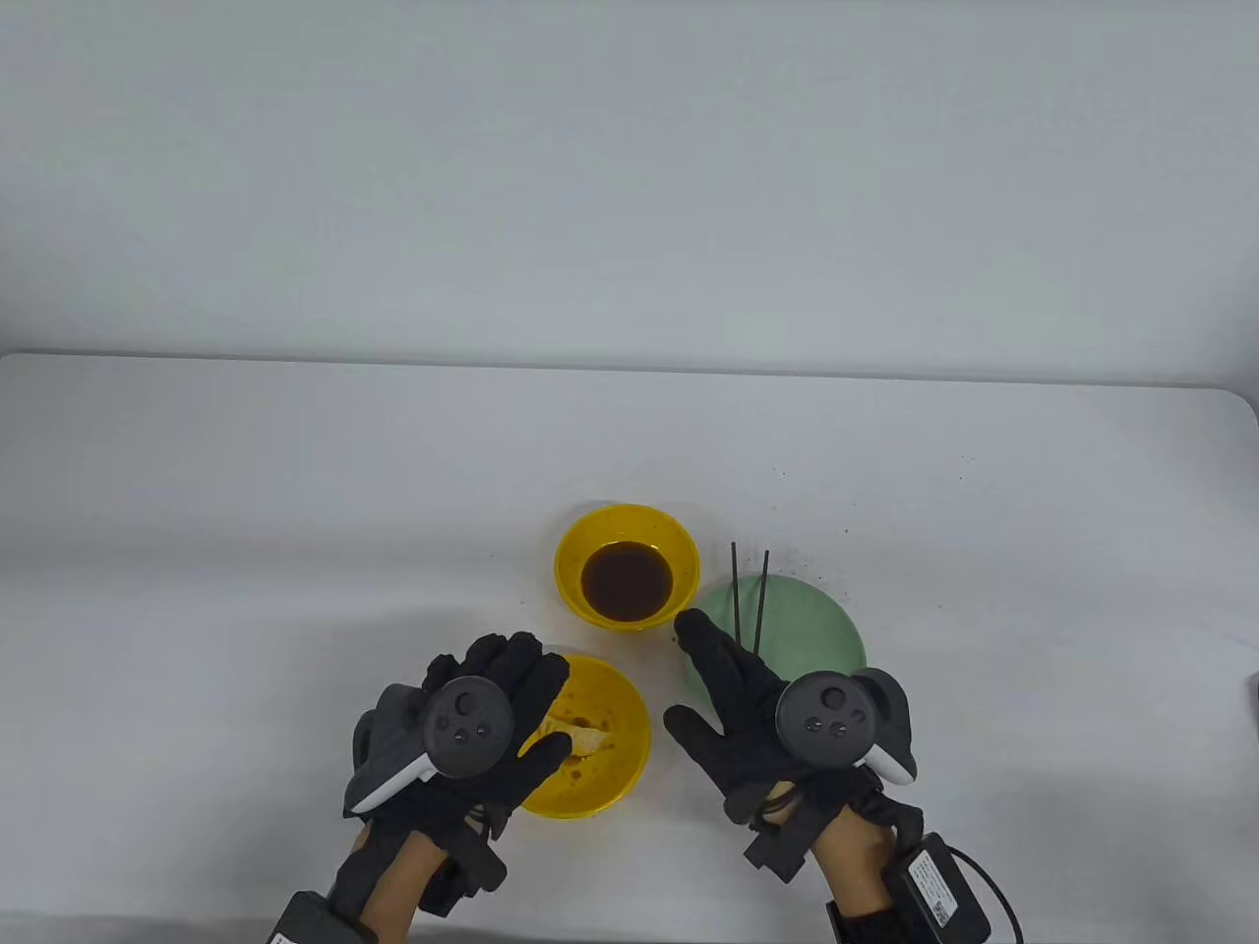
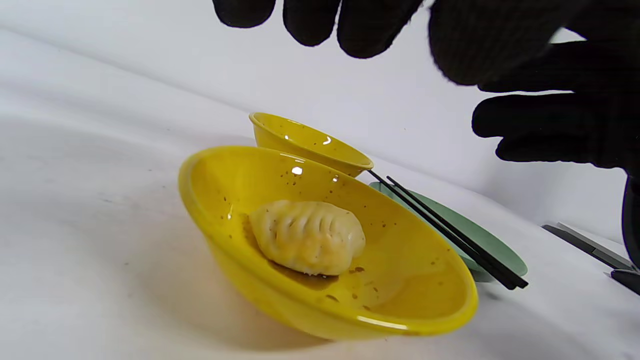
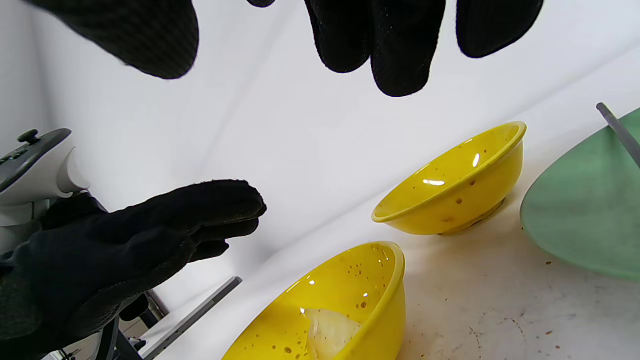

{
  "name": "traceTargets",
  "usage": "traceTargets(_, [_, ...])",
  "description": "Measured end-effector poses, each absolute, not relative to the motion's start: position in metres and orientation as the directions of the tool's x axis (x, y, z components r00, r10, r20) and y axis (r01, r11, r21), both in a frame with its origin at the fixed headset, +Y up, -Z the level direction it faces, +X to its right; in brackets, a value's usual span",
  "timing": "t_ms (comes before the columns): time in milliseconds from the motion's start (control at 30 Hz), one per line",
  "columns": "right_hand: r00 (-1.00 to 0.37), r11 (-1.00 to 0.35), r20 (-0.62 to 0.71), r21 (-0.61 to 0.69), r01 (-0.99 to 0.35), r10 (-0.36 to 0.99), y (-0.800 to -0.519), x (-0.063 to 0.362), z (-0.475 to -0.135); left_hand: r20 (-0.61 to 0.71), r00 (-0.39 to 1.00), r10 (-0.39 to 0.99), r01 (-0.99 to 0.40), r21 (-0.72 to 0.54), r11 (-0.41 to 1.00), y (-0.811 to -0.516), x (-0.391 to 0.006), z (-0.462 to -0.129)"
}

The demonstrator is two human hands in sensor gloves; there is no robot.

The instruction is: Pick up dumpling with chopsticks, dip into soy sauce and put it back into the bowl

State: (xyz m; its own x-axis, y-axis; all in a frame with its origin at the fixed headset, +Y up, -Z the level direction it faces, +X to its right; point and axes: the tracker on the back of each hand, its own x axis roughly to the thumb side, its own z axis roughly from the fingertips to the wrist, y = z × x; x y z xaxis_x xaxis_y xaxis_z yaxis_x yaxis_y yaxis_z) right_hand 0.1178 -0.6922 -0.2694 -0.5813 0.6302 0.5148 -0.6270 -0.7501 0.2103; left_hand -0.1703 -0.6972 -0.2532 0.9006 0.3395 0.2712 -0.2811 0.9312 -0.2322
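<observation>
While neither of the hands holds anything, the step in hand appears to be taking up the chopsticks (image 1: 749, 597). They lie side by side across the green plate (image 1: 816, 619), tips pointing away from the person. The right hand (image 1: 752, 713) hovers over the plate's near edge, fingers extended and spread, beside the sticks' near ends but apparently not touching them. The left hand (image 1: 462, 733) hangs open above the near yellow bowl (image 1: 620, 757), where the dumpling (image 2: 307, 236) rests on the bowl floor. The soy sauce bowl (image 1: 627, 579) stands just beyond on the bench (image 1: 295, 541). Recommended: grip both sticks together near their rear ends, lifting level so they do not roll off the plate. The left hand could steady the dumpling bowl's rim.
</observation>
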Motion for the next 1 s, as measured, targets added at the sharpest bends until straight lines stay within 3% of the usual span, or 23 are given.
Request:
traceTargets(533, [-0.645,-0.767,0.470,0.118,-0.631,0.603,-0.685,0.130,-0.273,0.263,0.898,0.352,-0.302,-0.213,0.929,-0.692,-0.174,-0.253])
traceTargets(667, [-0.795,-0.876,0.394,0.056,-0.480,0.461,-0.695,0.141,-0.298,0.259,0.902,0.346,-0.293,-0.223,0.930,-0.694,-0.173,-0.254])
traceTargets(800, [-0.927,-0.981,0.322,0.040,-0.192,0.194,-0.717,0.143,-0.317,0.254,0.905,0.341,-0.284,-0.235,0.929,-0.697,-0.173,-0.255])
traceTargets(1000, [-0.931,-0.982,0.317,0.010,0.191,-0.178,-0.743,0.124,-0.320,0.253,0.907,0.338,-0.282,-0.235,0.930,-0.697,-0.173,-0.255])
